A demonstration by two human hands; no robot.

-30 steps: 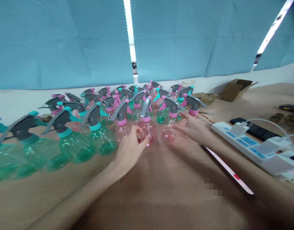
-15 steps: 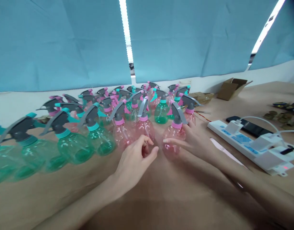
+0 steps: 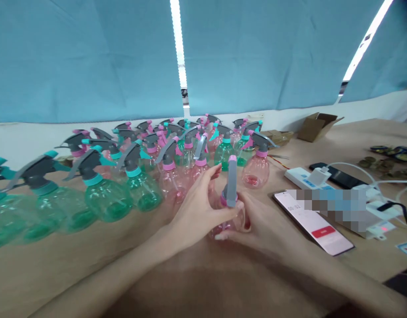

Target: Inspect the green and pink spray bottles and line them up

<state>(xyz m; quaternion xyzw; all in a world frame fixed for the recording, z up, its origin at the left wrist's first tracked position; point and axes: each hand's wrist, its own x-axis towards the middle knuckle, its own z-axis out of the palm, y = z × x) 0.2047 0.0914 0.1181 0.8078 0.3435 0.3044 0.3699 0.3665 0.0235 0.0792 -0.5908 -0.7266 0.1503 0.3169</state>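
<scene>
A pink spray bottle (image 3: 225,227) with a grey trigger head (image 3: 231,183) and pink collar stands upright in front of me. My right hand (image 3: 256,221) is wrapped round its body from the right, the thumb across the near side. From the left my left hand (image 3: 203,198) curves about the bottle's neck, thumb lying near the collar. Its fingers are spread apart, and the forefinger's tip stays clear of the head. Just behind stands another pink spray bottle (image 3: 256,172). To the left of my left hand is a pink spray bottle (image 3: 172,181).
A row of green spray bottles (image 3: 108,198) runs left, with more green and pink ones behind. On the right lie a lit phone (image 3: 316,223), a white power strip (image 3: 296,176) with chargers, and a dark phone (image 3: 339,174). An open cardboard box (image 3: 317,126) stands farther back.
My right hand has brought the pink spray bottle nearer and leftward, turning its head. My left hand has opened and moved right, around its neck. The lit phone is now uncovered.
</scene>
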